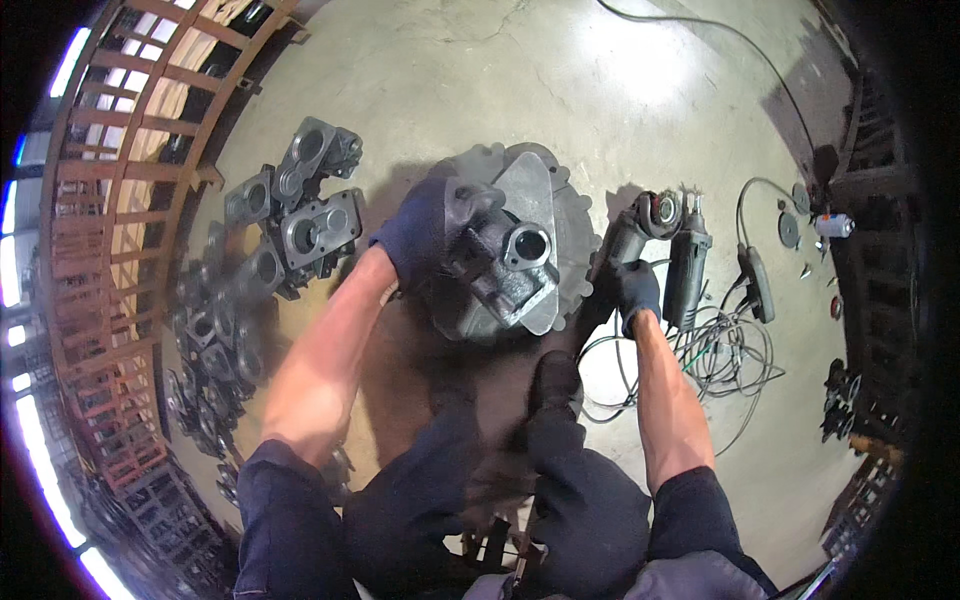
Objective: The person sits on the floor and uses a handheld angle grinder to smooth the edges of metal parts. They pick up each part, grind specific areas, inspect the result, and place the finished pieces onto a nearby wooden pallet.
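Note:
My left hand [422,232], in a dark glove, grips the left side of a grey metal casting [512,275] with a round bored opening facing up. The casting rests over a flat pointed metal plate [541,190], which lies on a larger round casting [575,225] with lugs round its rim. To the right, my gloved right hand [637,288] is closed round the body of an angle grinder [628,240] whose round head points away from me. Its fingers are partly hidden. A straight grinder [686,265] lies just right of that hand.
Several grey castings [318,230] lie on the floor at left, beside a rusty metal rack [110,200]. Coiled cables [725,350] spread near my right forearm. Grinding discs [789,230], a spray can [834,226] and a black handheld tool [757,285] lie farther right.

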`<state>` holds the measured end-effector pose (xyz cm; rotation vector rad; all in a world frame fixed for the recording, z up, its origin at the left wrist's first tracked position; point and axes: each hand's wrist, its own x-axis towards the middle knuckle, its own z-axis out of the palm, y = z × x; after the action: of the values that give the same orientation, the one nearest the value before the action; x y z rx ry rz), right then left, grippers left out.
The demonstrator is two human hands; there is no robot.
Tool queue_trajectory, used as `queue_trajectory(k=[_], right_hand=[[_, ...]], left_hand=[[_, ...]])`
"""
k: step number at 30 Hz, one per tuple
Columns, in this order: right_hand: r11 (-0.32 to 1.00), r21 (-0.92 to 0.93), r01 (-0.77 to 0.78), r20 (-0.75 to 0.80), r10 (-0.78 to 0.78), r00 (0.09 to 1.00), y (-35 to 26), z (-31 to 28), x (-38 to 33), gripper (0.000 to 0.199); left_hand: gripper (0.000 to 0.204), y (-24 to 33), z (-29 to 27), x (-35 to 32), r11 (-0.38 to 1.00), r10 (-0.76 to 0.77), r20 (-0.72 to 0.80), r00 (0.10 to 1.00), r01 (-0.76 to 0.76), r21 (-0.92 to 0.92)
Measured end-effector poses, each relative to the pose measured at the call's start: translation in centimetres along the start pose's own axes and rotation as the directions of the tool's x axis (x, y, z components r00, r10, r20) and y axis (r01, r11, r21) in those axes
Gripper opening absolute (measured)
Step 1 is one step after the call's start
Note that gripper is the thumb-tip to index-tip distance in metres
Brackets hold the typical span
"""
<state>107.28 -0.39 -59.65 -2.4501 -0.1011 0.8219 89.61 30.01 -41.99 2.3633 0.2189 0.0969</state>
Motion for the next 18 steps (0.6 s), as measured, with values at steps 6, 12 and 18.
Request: queue_trajectory(k=[6, 12, 18], right_hand=[[0.996, -0.04, -0.077, -0.061, 0.074, 0.995, -0.9, 1.6, 2.5, 0.051], [0.929, 0.365, -0.066, 0.066, 0.044, 0.997, 2.3, 1.0, 2.4, 0.058], [0.821, 0.57, 0.024, -0.007, -0.024, 1.0, 4.5, -2.4, -0.6, 0.041]], left_hand=[[0.025, -0.3, -0.2, 0.6, 0.958, 0.202, 0.097, 0.975, -0.217, 0.187], [0.031, 1.4, -0.2, -0.9, 0.989, -0.145, -0.198, 0.969, 0.143, -0.026], [0.023, 7.6, 1.0, -2.5, 0.991, -0.044, -0.733, 0.679, 0.121, 0.053]])
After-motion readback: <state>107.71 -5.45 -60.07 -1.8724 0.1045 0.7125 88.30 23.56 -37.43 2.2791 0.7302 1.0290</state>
